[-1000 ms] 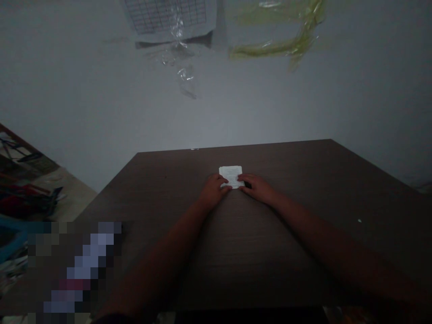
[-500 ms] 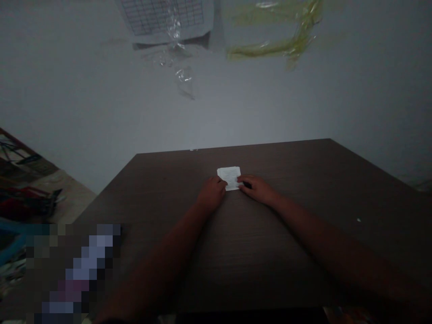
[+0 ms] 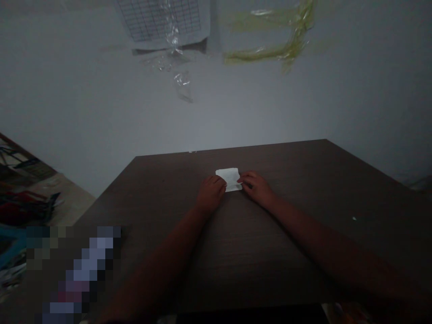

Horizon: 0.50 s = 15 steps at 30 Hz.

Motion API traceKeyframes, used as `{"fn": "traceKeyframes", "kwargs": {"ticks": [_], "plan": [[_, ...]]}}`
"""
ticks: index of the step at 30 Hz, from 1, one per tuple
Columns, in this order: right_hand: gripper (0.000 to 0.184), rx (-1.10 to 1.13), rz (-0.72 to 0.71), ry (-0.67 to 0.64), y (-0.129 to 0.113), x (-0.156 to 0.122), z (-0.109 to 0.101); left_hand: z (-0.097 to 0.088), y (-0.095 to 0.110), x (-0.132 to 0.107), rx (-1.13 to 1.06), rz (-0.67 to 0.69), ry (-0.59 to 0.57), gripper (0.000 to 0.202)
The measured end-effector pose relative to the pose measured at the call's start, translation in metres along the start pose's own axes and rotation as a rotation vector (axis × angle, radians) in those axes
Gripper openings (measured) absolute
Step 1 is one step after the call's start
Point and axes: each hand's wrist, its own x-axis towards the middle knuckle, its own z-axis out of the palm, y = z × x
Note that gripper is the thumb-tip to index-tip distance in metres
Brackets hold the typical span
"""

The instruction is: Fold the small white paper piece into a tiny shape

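A small folded white paper (image 3: 229,177) lies on the dark wooden table (image 3: 303,189), near its far middle. My left hand (image 3: 209,194) rests at the paper's left edge, fingers curled down onto it. At the right edge, my right hand (image 3: 257,188) presses the paper with bent fingertips. Both hands pin the paper flat against the tabletop. The light is dim, so the finger detail is faint.
A grey wall stands behind the table, with a gridded sheet (image 3: 162,18) and yellowish tape strips (image 3: 270,49) stuck high on it. A blurred-out object (image 3: 74,274) lies at the table's near left. Cluttered items (image 3: 23,211) sit on the floor to the left.
The visible paper has become smaller and shorter, as if folded over. Both hands stayed at its sides, shifting slightly left with the view.
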Motion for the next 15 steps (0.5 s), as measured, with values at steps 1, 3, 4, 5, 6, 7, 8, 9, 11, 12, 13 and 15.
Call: {"fn": "traceKeyframes", "kwargs": {"ticks": [1,3,4,5,6,7,8,9,11,12,13,15], "plan": [[0.025,0.018,0.008,0.015,-0.002,-0.001,-0.001,-0.002,0.001,-0.002,-0.008,0.032,0.004,0.018],[0.023,0.06,0.035,0.04,-0.007,-0.004,-0.003,-0.007,0.006,-0.006,-0.035,0.12,-0.001,0.016],[0.021,0.084,0.052,0.047,-0.009,-0.006,-0.003,-0.009,0.01,-0.009,-0.052,0.176,-0.015,0.015],[0.017,0.111,0.071,0.05,-0.011,-0.008,-0.003,-0.011,0.014,-0.013,-0.071,0.231,-0.031,0.014],[0.013,0.14,0.091,0.048,-0.013,-0.012,-0.002,-0.012,0.018,-0.017,-0.09,0.287,-0.052,0.012],[0.01,0.171,0.11,0.037,-0.015,-0.016,-0.002,-0.013,0.023,-0.021,-0.109,0.336,-0.07,0.012],[0.009,0.202,0.128,0.018,-0.017,-0.02,-0.002,-0.013,0.027,-0.027,-0.127,0.384,-0.093,0.014],[0.011,0.233,0.144,-0.007,-0.019,-0.025,-0.002,-0.014,0.03,-0.032,-0.143,0.42,-0.11,0.019],[0.013,0.289,0.168,-0.097,-0.022,-0.035,-0.005,-0.015,0.034,-0.045,-0.177,0.471,-0.148,0.03],[0.013,0.31,0.181,-0.135,-0.023,-0.039,-0.009,-0.016,0.033,-0.051,-0.215,0.468,-0.18,0.036],[0.014,0.327,0.195,-0.167,-0.025,-0.043,-0.013,-0.017,0.032,-0.057,-0.248,0.457,-0.223,0.04],[0.019,0.357,0.24,-0.206,-0.026,-0.046,-0.023,-0.02,0.028,-0.066,-0.275,0.404,-0.298,0.04]]}}
